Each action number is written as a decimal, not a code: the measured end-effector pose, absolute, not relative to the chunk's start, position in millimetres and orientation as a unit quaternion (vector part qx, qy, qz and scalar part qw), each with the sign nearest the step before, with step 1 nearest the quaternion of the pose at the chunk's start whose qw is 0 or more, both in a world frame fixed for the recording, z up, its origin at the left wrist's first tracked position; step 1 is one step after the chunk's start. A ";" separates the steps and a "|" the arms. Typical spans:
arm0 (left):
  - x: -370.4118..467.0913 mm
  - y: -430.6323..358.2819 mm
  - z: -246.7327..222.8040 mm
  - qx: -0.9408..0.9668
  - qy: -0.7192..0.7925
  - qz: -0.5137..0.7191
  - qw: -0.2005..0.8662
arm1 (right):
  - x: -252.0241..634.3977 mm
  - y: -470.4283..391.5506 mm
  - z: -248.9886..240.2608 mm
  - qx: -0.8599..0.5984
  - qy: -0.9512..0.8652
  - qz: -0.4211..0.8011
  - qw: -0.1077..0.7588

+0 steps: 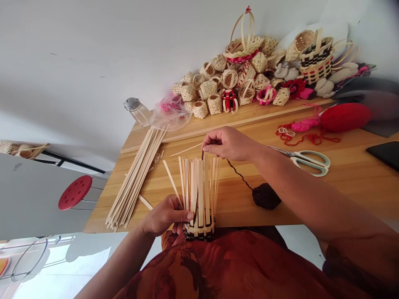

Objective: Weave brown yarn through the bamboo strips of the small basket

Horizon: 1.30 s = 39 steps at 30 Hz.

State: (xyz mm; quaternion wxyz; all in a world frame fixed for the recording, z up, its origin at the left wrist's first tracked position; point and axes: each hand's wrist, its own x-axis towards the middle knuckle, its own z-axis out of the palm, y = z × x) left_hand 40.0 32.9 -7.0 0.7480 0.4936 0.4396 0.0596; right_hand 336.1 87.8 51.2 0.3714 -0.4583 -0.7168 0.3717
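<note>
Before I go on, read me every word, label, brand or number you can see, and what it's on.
No readable text in this view: I can make out no lettering on the half-woven basket, dark yarn ball, scissors or clear bottle.

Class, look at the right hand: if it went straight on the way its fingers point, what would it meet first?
Seen in the picture, the right hand would likely meet the thin loose strip on the table; it seems raised, though, so might pass above.
</note>
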 end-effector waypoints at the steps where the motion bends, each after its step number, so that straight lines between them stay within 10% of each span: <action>1: 40.0 32.5 -6.6 0.493 0.441 0.061 0.747 | 337.0 87.0 50.2 -0.460 -0.726 0.356 0.368; 9: 38.7 30.0 -5.5 0.478 0.456 0.077 0.747 | 361.7 64.9 49.5 -0.474 -0.740 0.351 0.324; 22: 29.0 15.1 0.1 0.442 0.490 0.134 0.740 | 410.2 -11.5 23.4 -0.413 -0.833 0.367 0.023; 28: 22.3 9.6 -0.1 0.445 0.505 0.153 0.723 | 371.5 -17.0 20.3 -0.453 -0.850 0.227 0.146; 39: 14.4 5.2 -1.9 0.434 0.503 0.172 0.728 | 277.0 -21.0 -12.8 -0.434 -0.686 0.518 0.269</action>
